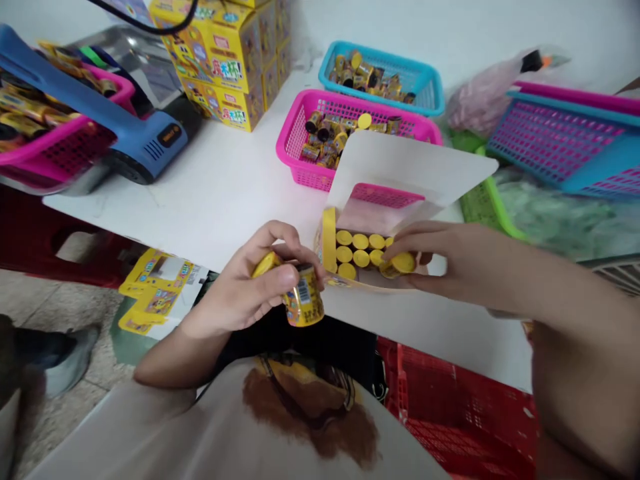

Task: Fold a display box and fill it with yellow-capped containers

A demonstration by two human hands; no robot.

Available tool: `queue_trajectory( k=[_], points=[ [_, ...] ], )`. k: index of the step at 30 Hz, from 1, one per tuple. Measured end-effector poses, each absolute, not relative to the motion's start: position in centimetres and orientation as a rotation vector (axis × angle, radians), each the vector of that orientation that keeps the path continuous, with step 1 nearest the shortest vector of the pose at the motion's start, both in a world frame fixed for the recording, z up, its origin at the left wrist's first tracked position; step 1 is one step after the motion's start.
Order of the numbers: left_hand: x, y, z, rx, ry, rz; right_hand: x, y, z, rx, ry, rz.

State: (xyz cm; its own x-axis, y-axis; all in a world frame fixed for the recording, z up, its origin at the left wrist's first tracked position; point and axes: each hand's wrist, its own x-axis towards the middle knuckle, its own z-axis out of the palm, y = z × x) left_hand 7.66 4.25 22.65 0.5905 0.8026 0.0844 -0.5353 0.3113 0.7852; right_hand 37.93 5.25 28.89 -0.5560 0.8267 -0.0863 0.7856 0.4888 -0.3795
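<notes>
My left hand (pixel 255 283) is shut around a small yellow can (pixel 305 300) with a barcode label, and a yellow cap (pixel 265 264) sits against its fingers. My right hand (pixel 440 260) grips a yellow-capped can (pixel 397 264) just above an open white-lined carton (pixel 405 167). Several yellow-capped cans (pixel 353 250) stand upright in rows inside the carton, close to my right fingertips. The carton rests on the white table (pixel 200 213) between my hands, and its front is partly hidden by my right hand.
Pink (pixel 340 127) and blue (pixel 380 77) baskets hold loose cans behind the carton. Yellow boxes (pixel 220 67) are stacked at back left, beside a blue machine (pixel 150 137) and another loaded pink basket (pixel 65 143). A red crate (pixel 455 413) sits below the table edge.
</notes>
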Motion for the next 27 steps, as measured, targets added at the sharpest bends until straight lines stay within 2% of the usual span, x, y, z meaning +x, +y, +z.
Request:
queue_trajectory(
  k=[4,7,13,17,21,24,27],
  points=[
    [8.4,4.4,23.1,0.764,0.457,0.963,36.9,6.7,26.7,-1.503,-2.785,0.735],
    [8.8,4.8,23.4,0.72,0.472,1.037,36.1,6.8,26.9,-1.476,-2.728,0.787],
    [11.0,4.4,24.0,0.781,0.345,1.156,33.2,2.4,29.9,-1.248,-2.009,1.009],
    [13.2,3.9,25.0,1.002,0.373,1.219,30.7,-0.3,30.8,-1.205,-1.906,0.709],
    [14.4,5.4,26.8,1.433,0.498,1.168,32.6,-0.3,31.8,-1.271,-1.743,0.484],
    [15.5,7.8,27.7,1.725,0.538,0.936,36.3,0.2,32.2,-1.412,-1.742,0.388],
    [17.2,9.7,27.6,2.02,0.592,0.589,39.4,0.5,31.8,-1.584,-1.972,0.315]
  ],
)
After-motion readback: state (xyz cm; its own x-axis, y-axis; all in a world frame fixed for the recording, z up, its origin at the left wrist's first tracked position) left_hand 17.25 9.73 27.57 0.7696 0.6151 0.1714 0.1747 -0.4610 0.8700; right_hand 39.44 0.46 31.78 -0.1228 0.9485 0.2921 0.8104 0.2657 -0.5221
